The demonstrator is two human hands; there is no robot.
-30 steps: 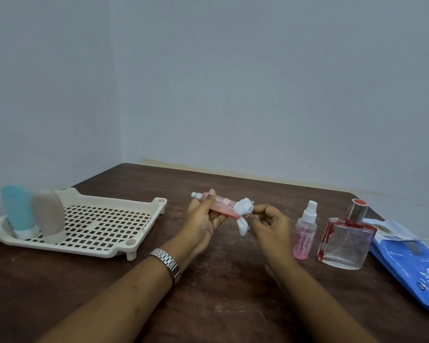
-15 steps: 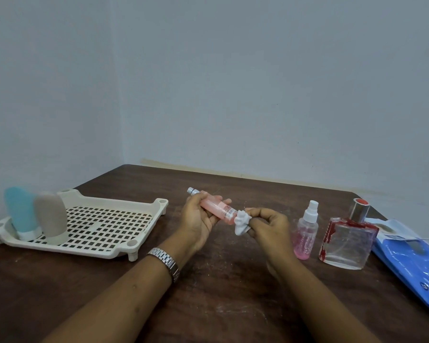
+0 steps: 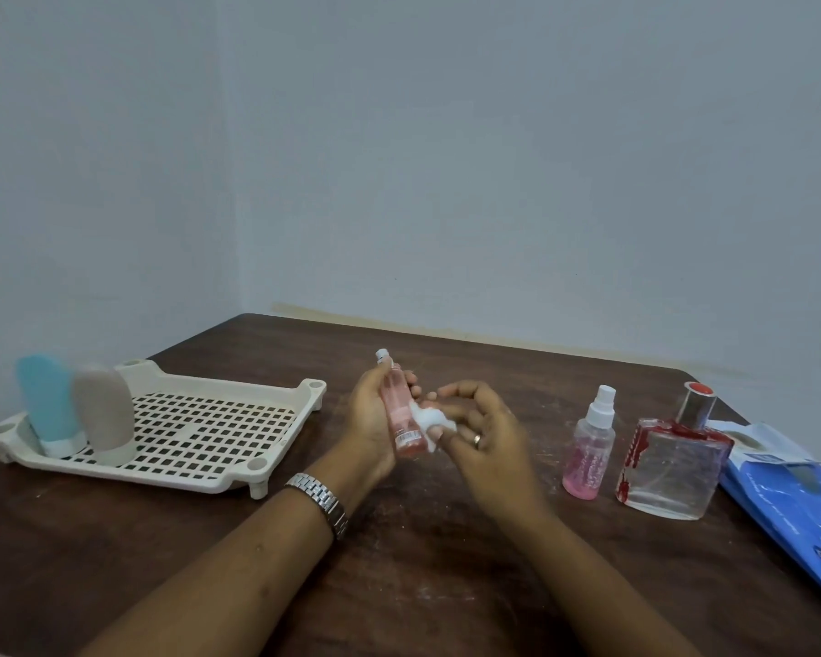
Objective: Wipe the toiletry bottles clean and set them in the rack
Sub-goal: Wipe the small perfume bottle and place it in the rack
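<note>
We have tipped the pink bottle [image 3: 400, 416] upright in our gripping left hand [image 3: 368, 422]; our right hand [image 3: 482, 436] pinches the wad [image 3: 428, 421] against its label, so the wipe seems nearly done.

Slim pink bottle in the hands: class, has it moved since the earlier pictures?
Yes. The slim bottle, held in the left hand, has turned from lying crosswise to nearly upright; its base swung away from the spray bottle, toward the person.

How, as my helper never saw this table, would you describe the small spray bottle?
Look at the right side of the brown table. Just left of the square glass bottle stands the spray bottle: slim, round, white-nozzled, with pink liquid.
</note>
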